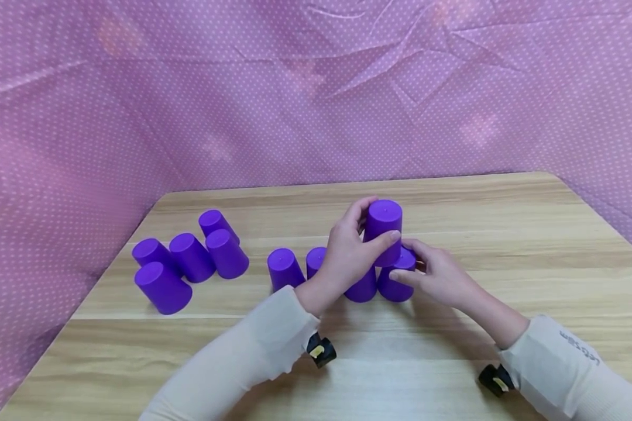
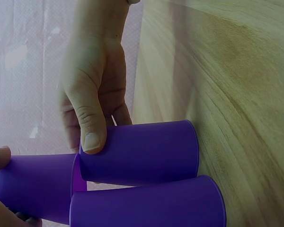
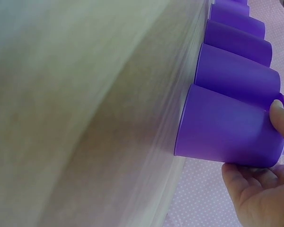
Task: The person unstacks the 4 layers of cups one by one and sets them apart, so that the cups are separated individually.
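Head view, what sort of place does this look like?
Probably a makeshift indoor booth for tabletop activities: a pink dotted cloth backdrop hangs behind a wood-grain table, where inverted purple cups are set out.

The wood-grain table (image 1: 505, 228) carries five upturned purple cups (image 1: 192, 258) and a similar row (image 1: 361, 287).

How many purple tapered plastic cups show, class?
10: five cups grouped left, four cups rowed centrally, one cup above them in the left hand; others may be hidden.
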A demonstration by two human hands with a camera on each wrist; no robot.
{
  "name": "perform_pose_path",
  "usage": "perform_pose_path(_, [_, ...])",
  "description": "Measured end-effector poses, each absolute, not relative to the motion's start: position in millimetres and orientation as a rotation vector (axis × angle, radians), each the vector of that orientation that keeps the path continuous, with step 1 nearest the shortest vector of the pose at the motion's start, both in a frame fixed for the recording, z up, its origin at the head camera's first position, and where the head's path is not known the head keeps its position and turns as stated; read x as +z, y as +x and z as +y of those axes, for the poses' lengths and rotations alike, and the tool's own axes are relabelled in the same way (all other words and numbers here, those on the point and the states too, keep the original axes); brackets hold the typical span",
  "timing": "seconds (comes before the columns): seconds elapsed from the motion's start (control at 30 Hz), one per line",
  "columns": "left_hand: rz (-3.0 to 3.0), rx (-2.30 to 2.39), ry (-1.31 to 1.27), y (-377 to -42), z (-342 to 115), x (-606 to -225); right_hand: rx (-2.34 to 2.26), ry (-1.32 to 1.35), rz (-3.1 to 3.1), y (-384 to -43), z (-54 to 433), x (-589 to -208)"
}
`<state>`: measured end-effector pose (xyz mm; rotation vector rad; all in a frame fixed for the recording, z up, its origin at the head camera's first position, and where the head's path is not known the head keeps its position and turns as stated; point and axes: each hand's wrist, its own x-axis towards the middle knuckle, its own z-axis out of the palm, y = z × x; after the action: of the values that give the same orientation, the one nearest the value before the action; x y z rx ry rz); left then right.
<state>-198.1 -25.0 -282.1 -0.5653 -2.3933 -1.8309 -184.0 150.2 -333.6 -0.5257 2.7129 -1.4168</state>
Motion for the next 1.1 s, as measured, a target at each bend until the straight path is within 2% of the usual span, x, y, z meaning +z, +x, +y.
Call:
perform_pose_path(0.67, [-2.362,-1.863,-0.544,-194,-34,-275,-1.422,-0.533,2.720,-184,150,-335])
perform_pose_path(1.1, [-2.319,-1.862,-0.530,-185,-62,-263,-1.418,-0.512,2.718,-184,150,-333])
